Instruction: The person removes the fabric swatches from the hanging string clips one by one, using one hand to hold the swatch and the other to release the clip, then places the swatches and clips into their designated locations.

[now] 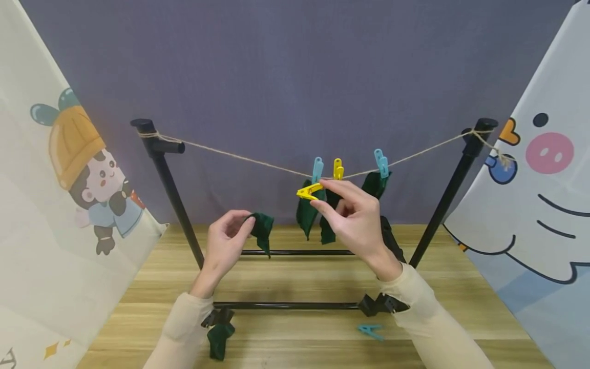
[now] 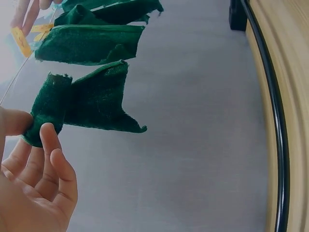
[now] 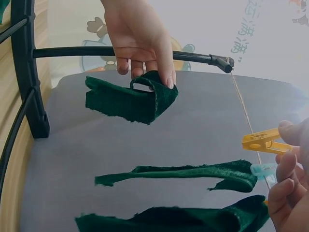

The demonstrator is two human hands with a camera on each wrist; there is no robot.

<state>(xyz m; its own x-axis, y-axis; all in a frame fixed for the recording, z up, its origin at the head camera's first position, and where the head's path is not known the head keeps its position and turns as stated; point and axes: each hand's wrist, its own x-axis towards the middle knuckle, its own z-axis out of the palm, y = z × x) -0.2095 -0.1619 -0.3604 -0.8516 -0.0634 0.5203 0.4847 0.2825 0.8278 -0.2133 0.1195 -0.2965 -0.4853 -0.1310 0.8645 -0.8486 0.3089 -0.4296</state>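
In the head view, my left hand (image 1: 226,243) pinches a dark green cloth piece (image 1: 264,228) between thumb and fingers. The cloth is folded over at the held end and its loose part dangles, as the left wrist view also shows. My right hand (image 1: 358,220) holds a yellow clothespin (image 1: 304,193) by its handles, in front of the twine (image 1: 249,162). Behind that hand, several green cloths (image 1: 306,218) hang from the line under a blue clothespin (image 1: 318,168), a yellow clothespin (image 1: 338,168) and another blue clothespin (image 1: 381,164); the right hand partly hides them.
The twine sags between a left black post (image 1: 168,177) and a right black post (image 1: 454,197). Low black bars (image 1: 286,306) join the frame above the wooden tabletop (image 1: 286,338). A loose blue clothespin (image 1: 371,331) and another green cloth (image 1: 219,342) lie near the front.
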